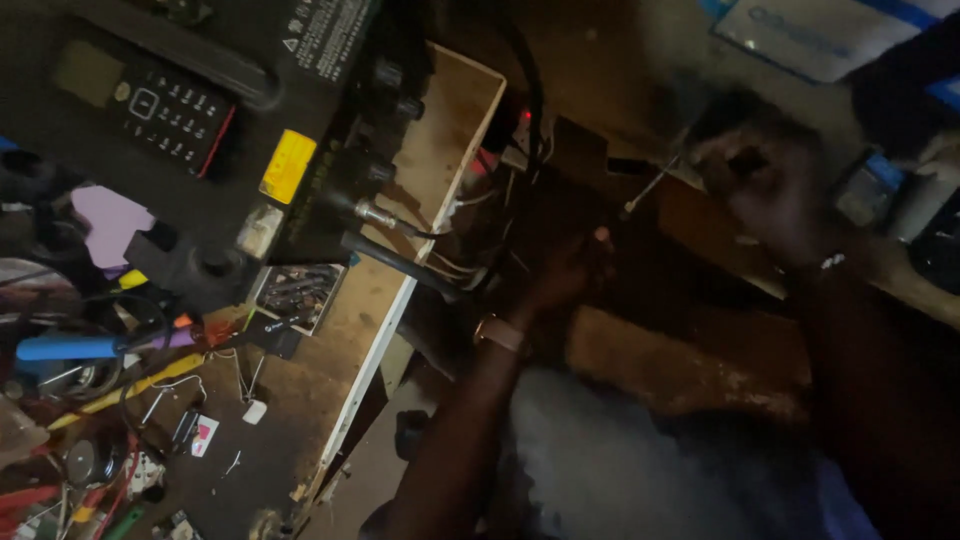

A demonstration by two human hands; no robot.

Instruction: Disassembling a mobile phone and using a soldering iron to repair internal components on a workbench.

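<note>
Head view: your left hand (pixel 565 270) reaches forward into the dark gap beside the wooden surface (pixel 440 150), just below a tangle of wires (pixel 490 215) that hangs off the surface's edge. The fingers are curled inward and appear to close on something in the shadow; what they hold, if anything, cannot be told. A watch strap (pixel 500 333) sits on that wrist.

Your right hand (pixel 770 195) is raised to the right and further up, closed around the handle of a thin screwdriver (pixel 655 183). The shaft's long axis runs from the hand down and to the left, with the tip (pale, small) pointing toward the wires and the left hand. The tip stands near the left hand's fingertips but apart from them. Of the two hands, the left is nearer to the wires; the right reaches them only through the tool.

A large black battery (pixel 250 110) rests on the surface at upper left, a black remote (pixel 165 110) lying on its top. Loose tools, cables and a blue handle (pixel 65 347) crowd the lower left of the surface.
</note>
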